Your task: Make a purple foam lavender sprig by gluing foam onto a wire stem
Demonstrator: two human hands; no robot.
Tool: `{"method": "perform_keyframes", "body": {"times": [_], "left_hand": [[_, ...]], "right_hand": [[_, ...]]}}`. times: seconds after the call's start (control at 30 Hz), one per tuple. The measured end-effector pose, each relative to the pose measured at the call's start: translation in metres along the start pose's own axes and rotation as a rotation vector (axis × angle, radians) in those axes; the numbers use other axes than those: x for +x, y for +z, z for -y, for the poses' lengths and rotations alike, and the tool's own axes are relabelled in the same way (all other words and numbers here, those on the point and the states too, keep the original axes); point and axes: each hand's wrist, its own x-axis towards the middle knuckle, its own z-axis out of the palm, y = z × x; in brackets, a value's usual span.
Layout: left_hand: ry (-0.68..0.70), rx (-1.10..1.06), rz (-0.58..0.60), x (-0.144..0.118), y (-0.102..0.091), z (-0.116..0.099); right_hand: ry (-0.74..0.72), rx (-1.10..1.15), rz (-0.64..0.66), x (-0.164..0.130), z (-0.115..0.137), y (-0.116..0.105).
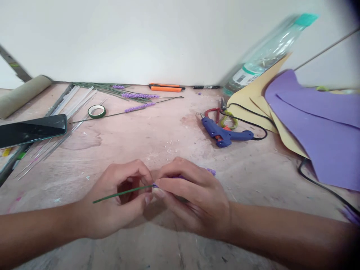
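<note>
A thin green stem (120, 194) runs across the front of my left hand (120, 197), its free end pointing left. My left thumb and index finger curl around the stem close to its purple end. Beside them, my right hand (188, 193) pinches the point where the stem meets a bit of purple strip (155, 185). More of the purple strip (211, 171) pokes out behind my right knuckles. Most of the strip is hidden inside my right hand. Both hands are just above the tabletop, nearly touching.
A blue glue gun (222, 133) with a black cord lies beyond my right hand, by scissors (212, 112). Purple sheets (315, 123) and a bottle (261, 56) are right. Green tape (97, 111), purple flower stems (140, 107), a cutter (166, 88) and a phone (33, 130) lie back and left.
</note>
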Motion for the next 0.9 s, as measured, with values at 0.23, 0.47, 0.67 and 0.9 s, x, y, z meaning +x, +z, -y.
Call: {"method": "perform_keyframes", "body": {"times": [0.23,0.47,0.67,0.9], "left_hand": [[0.103,0.222,0.104,0.008,-0.006,-0.004],[0.064,0.134,0.243,0.01,-0.006,-0.01],[0.111,0.042,0.098,0.009,-0.008,-0.009],[0.19,0.296,-0.147,0.004,-0.01,-0.007]], "right_hand": [[0.002,-0.048,-0.039,-0.002,-0.002,-0.003],[0.006,-0.043,-0.066,0.002,-0.001,-0.003],[0.043,-0.022,-0.056,0.0,-0.004,0.001],[-0.018,-0.195,-0.125,0.003,-0.004,-0.005]]}}
